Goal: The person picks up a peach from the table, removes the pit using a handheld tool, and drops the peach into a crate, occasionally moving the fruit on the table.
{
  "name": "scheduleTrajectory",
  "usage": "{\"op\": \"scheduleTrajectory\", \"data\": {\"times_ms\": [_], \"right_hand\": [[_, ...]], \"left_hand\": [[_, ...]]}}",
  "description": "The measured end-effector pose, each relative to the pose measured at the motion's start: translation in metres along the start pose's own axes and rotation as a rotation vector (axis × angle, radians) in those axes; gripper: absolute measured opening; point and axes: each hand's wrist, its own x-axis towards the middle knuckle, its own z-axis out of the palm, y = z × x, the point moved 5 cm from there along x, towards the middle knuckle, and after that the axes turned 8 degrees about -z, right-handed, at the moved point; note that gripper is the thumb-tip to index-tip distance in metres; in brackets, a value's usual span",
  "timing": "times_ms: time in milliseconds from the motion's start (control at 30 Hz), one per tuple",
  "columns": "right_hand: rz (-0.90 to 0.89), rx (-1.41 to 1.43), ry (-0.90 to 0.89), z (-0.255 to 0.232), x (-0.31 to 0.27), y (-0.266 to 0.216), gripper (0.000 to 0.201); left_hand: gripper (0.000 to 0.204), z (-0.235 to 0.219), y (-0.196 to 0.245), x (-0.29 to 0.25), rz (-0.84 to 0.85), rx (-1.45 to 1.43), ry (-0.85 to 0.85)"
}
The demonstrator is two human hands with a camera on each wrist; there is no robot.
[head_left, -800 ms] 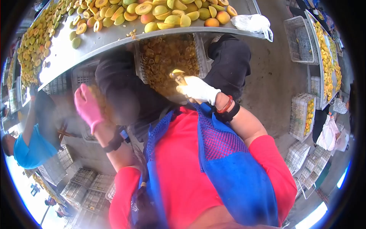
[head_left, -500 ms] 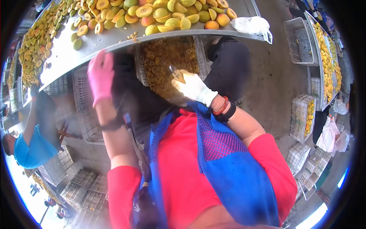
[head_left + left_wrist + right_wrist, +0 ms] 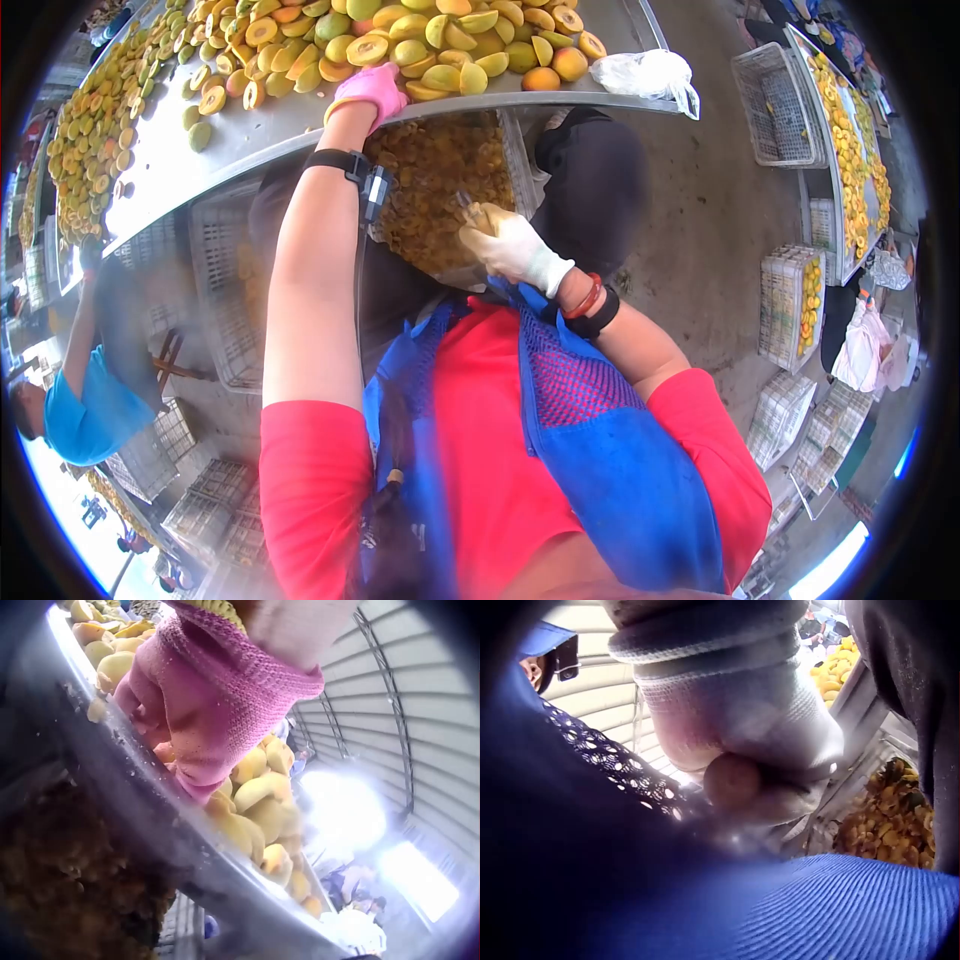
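Observation:
In the head view the pink-gloved left hand (image 3: 372, 92) reaches over the metal table's near edge (image 3: 300, 137) to the piled fruit halves (image 3: 366, 50). Its fingers curl down around a fruit (image 3: 164, 751) at the edge in the left wrist view; the glove (image 3: 217, 705) hides most of that fruit. The white-gloved right hand (image 3: 510, 244) grips a small tool (image 3: 464, 201) with a metal tip above the crate of fruit pieces (image 3: 430, 170). The tool's round handle end (image 3: 733, 781) sticks out of the glove (image 3: 742, 712) in the right wrist view.
A knotted white plastic bag (image 3: 648, 75) lies on the table's right corner. An empty crate (image 3: 228, 290) stands left of the person's legs. Crates (image 3: 790, 305) and another fruit table (image 3: 850, 150) are at the right; a person in blue (image 3: 95, 410) is at the left.
The left hand has moved up and right from beside the legs to the fruit at the table edge, its fingers now curled there. The tool's fruit piece is gone; the right hand stays low.

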Motion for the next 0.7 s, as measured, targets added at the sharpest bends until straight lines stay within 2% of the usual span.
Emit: {"op": "scheduleTrajectory", "data": {"times_ms": [67, 167, 200, 300, 400, 500, 533, 600, 700], "right_hand": [[-0.074, -0.002, -0.005, 0.003, 0.005, 0.014, 0.027], [-0.076, -0.042, 0.04, -0.004, -0.003, -0.005, 0.027], [-0.056, 0.01, 0.04, -0.005, -0.005, -0.005, 0.027], [-0.021, 0.095, 0.038, -0.007, -0.008, -0.01, 0.028], [-0.037, 0.074, 0.015, -0.006, -0.008, -0.026, 0.029], [-0.068, 0.082, 0.0, -0.006, -0.004, -0.037, 0.031], [-0.101, 0.075, 0.003, -0.005, -0.003, -0.039, 0.031], [-0.194, 0.09, 0.026, -0.003, -0.001, -0.049, 0.033], [-0.256, -0.038, 0.054, -0.004, 0.005, -0.056, 0.028]], "left_hand": [[0.044, 0.006, -0.012, 0.002, 0.06, -0.087, 0.081], [0.045, 0.013, -0.039, -0.011, -0.005, -0.721, -0.003], [0.042, 0.008, -0.042, -0.017, 0.058, -0.865, 0.082], [0.047, 0.009, -0.043, -0.045, 0.244, -1.498, 0.028], [0.052, 0.009, -0.02, -0.092, 0.33, -1.848, -0.331], [0.057, 0.014, -0.005, -0.124, 0.21, -1.86, -0.312], [0.058, 0.013, 0.0, -0.133, 0.162, -1.8, -0.249], [0.058, 0.014, 0.009, -0.144, 0.161, -1.783, -0.218], [0.058, 0.013, 0.02, -0.158, 0.208, -1.733, -0.141]]}}
